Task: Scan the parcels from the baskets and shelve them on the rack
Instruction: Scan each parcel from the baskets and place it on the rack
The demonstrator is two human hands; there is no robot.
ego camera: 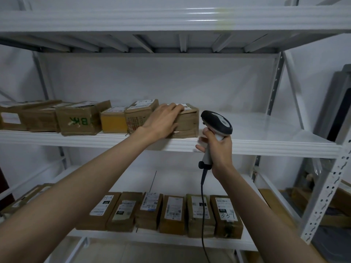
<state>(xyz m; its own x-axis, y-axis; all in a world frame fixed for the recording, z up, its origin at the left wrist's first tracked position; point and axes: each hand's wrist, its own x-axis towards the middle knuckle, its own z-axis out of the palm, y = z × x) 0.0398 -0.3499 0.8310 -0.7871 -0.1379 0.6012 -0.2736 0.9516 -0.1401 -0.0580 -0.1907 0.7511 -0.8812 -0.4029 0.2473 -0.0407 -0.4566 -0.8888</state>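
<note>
A brown cardboard parcel [187, 123] stands on the middle shelf [266, 134] of the white rack, at the right end of a row of parcels. My left hand [163, 120] grips it, with the fingers bent over its top front edge and the palm against its left front corner. Just right of the parcel, in front of the shelf edge, my right hand [221, 150] grips the handle of a black and grey barcode scanner [216, 121]. The scanner's head points up and away from me. Its cable [202, 205] hangs down.
Several brown parcels [79, 118] fill the left part of the middle shelf; bare shelf lies to the right of the held one. The lower shelf [171, 242] carries a row of several labelled parcels [171, 212]. A perforated rack post [326, 190] stands at the right.
</note>
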